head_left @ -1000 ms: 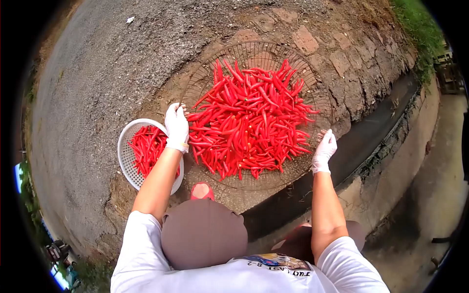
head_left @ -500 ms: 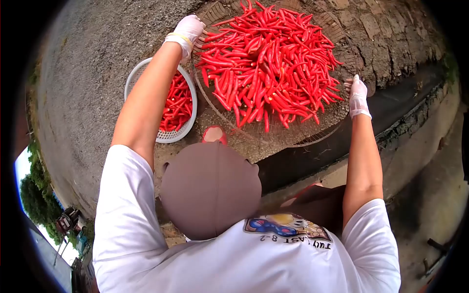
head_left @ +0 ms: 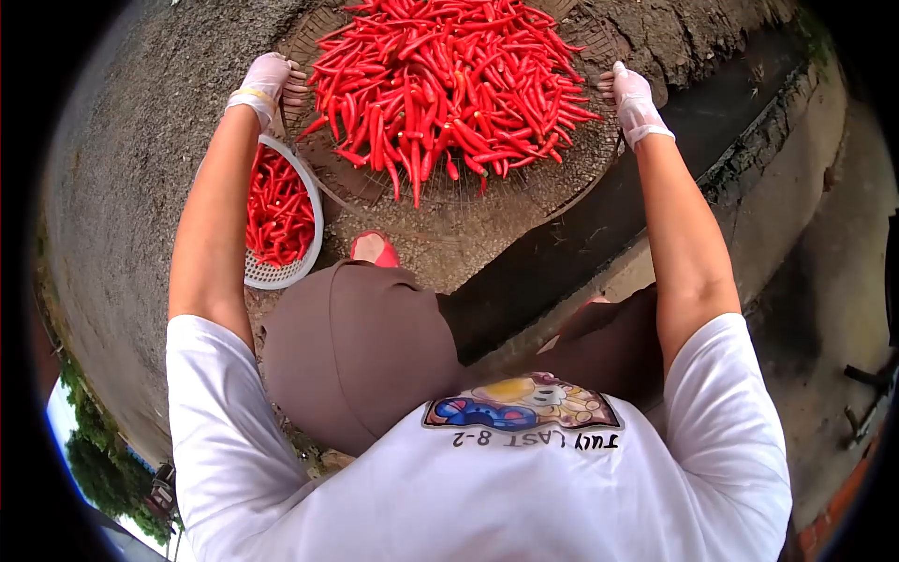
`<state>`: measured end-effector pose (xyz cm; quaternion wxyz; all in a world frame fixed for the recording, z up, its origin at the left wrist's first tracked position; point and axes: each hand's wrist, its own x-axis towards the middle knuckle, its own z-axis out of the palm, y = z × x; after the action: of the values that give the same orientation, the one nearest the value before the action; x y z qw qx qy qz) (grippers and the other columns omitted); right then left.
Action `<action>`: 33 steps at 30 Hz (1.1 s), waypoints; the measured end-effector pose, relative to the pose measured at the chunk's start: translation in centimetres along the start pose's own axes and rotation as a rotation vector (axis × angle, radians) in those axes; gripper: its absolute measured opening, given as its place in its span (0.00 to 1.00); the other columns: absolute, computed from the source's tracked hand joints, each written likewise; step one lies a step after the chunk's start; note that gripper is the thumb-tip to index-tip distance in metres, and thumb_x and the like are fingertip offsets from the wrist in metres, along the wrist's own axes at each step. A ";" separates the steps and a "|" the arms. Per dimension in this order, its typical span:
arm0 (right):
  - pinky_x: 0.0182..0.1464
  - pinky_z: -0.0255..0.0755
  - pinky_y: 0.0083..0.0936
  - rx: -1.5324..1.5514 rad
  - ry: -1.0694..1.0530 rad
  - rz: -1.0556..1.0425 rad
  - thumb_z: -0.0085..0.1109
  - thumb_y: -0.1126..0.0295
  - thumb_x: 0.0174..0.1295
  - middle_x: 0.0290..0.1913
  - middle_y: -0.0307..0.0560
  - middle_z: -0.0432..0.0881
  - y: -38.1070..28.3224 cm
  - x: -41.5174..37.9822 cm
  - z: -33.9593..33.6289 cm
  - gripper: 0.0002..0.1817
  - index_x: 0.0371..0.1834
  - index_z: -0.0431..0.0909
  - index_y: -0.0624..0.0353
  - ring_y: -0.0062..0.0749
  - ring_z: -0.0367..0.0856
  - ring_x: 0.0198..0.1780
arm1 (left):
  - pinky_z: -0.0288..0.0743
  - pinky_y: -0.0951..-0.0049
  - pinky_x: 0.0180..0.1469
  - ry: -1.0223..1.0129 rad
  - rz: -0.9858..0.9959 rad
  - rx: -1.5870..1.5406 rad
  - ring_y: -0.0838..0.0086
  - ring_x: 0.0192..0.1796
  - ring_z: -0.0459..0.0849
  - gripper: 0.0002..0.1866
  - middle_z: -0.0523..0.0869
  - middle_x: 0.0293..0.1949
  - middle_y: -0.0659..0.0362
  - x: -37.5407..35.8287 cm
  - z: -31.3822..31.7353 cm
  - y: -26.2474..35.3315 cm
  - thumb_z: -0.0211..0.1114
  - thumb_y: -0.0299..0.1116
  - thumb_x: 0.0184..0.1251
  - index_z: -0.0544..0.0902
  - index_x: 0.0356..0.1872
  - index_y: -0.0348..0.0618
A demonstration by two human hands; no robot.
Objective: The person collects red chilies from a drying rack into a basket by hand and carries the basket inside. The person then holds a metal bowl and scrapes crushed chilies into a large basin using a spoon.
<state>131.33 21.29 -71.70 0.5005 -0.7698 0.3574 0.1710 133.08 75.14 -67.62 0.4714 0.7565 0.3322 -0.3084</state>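
A heap of red chili peppers [head_left: 440, 94] lies on a round wire mesh rack [head_left: 599, 173], held low over the ground in front of me. My left hand [head_left: 266, 80], in a thin whitish glove with a yellow band at the wrist, has its fingers curled over the rack's left edge. On the opposite edge, my gloved right hand [head_left: 632, 96] grips with its fingers bent around the rim. Bare mesh shows along the near side, below the peppers. The rack's far edge is cut off by the top of the view.
Beside my left forearm stands a white plastic basket [head_left: 314, 211] with more red chilies [head_left: 279, 215] in it. A dark ditch [head_left: 534, 267] runs diagonally past my feet, with a concrete strip [head_left: 796, 197] beyond. Grey gravel [head_left: 122, 187] covers the left side.
The scene has shifted left in view. My right hand sits higher and my left slightly lower, so the rack appears turned. Both hands keep hold of it.
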 end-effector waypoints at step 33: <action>0.46 0.78 0.51 0.776 -0.316 0.308 0.52 0.68 0.65 0.34 0.50 0.73 14.4 -3.8 1.6 0.10 0.43 0.75 0.63 0.48 0.78 0.37 | 0.71 0.69 0.22 0.296 0.043 0.133 0.70 0.23 0.80 0.21 0.83 0.33 0.54 1.3 3.8 -5.6 0.44 0.28 0.68 0.70 0.62 0.43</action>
<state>118.51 20.65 -79.42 0.7693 -0.4273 0.4248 0.2124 128.81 73.78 -72.91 0.3728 0.8300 0.3607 -0.2049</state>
